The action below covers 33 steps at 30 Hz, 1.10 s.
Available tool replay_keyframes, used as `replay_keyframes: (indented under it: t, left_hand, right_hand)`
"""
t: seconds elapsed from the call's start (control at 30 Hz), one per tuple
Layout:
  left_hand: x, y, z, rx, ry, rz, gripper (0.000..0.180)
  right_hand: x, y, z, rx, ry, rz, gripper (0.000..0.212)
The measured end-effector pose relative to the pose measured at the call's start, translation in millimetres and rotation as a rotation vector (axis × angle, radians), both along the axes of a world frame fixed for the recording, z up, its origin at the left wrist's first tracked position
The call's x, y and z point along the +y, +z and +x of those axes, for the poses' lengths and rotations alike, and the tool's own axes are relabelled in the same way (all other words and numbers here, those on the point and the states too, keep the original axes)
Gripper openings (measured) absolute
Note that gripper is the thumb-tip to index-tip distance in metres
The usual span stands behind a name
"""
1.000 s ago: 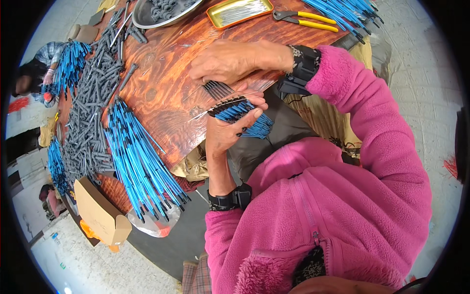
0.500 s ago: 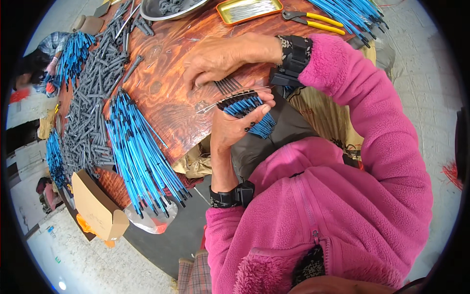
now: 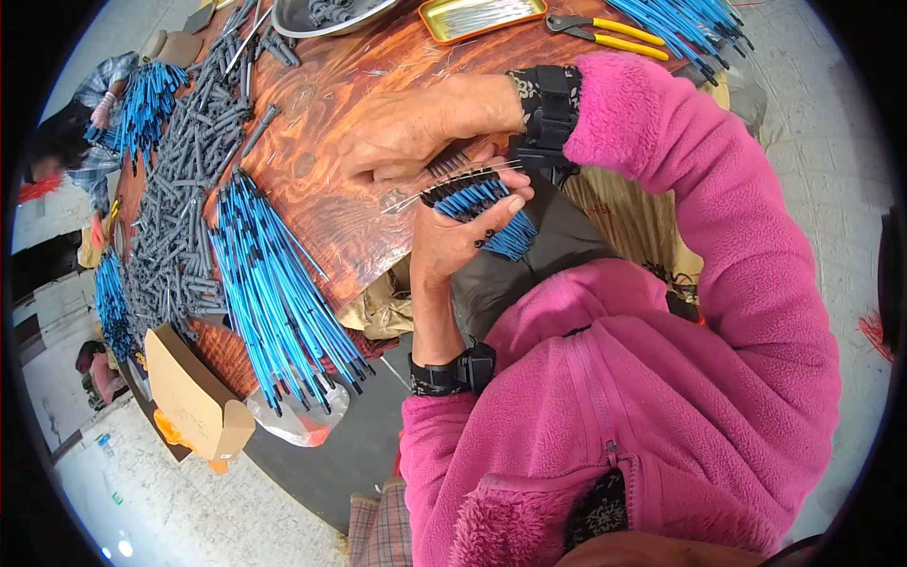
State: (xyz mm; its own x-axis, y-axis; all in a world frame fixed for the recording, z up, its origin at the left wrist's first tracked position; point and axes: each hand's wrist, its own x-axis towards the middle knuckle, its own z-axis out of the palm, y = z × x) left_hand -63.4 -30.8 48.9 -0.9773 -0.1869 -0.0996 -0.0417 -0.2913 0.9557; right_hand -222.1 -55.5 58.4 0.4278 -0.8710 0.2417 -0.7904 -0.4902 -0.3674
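My left hand (image 3: pixel 442 241) is closed around a bundle of short blue rods with black ends (image 3: pixel 508 234), held above my lap at the table's edge. Thin metal wires (image 3: pixel 411 200) run across the black ends and stick out past both sides of the hand. Just beyond the bundle, dark thin prongs (image 3: pixel 450 164) show, partly covered. My right hand (image 3: pixel 406 121) reaches over from the right, its fingers curled down beside the wires and prongs. Its fingertips are hidden, so what they pinch cannot be seen.
Long blue rods (image 3: pixel 279 293) lie fanned left of my hands, by a heap of grey plastic plugs (image 3: pixel 175 208). At the back are a metal bowl (image 3: pixel 326 26), a yellow tin of wires (image 3: pixel 482 17) and yellow-handled pliers (image 3: pixel 609 36). Another person (image 3: pixel 99 104) sits far left.
My right hand has moved slightly left and down, nearer the bundle, and now covers more of the prongs. The left hand stays closed on the rods. The other person has leaned further into view.
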Motion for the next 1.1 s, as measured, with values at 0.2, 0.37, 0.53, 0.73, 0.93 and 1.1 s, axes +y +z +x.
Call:
replay_keyframes:
  t: [0.2,0.37,0.53,0.73,0.93,1.1]
  left_hand:
    - [-7,-10,-7,0.238,-0.049,-0.353,0.015]
    - [3,-11,1,0.226,-0.071,-0.313,0.015]
    - [7,-12,3,0.28,-0.088,-0.406,0.015]
    - [5,-9,2,0.261,-0.101,-0.415,0.015]
    - [5,-11,3,0.262,-0.111,-0.37,0.017]
    - [4,-14,4,0.252,-0.051,-0.314,0.016]
  right_hand:
    - [11,-2,-20,-0.056,0.082,0.068,0.01]
    - [25,-7,-23,-0.205,0.045,0.078,0.012]
    - [33,3,-14,-0.228,-0.011,0.167,0.02]
    - [22,5,-12,-0.195,0.049,0.307,0.026]
    - [20,10,-15,-0.26,0.108,0.372,0.026]
    - [34,28,-11,-0.264,-0.012,0.237,0.018]
